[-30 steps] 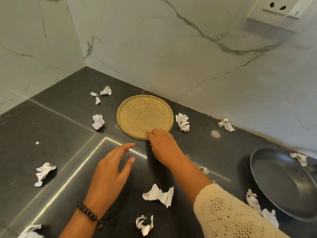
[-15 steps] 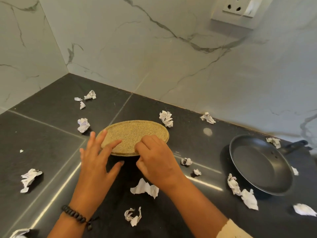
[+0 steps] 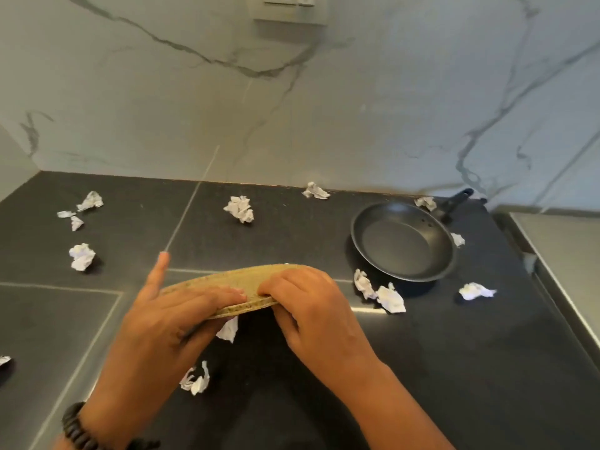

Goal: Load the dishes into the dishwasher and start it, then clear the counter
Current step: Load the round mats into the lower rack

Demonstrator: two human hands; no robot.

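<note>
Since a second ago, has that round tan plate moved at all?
Yes. The plate has been lifted off the dark counter and drawn toward the person, away from the wall; both hands hold it: left hand, right hand.

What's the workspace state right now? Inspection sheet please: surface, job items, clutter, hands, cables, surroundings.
Surface: dark tiled counter.
Job's things: tan plate lifted, tilted; black frying pan on the counter to the right.
Clutter: crumpled paper scraps scattered across the counter.
Grippers: left hand and right hand both grip the plate's near edge.
Cables: nothing seen.
Surroundings: marble backsplash, wall socket.
</note>
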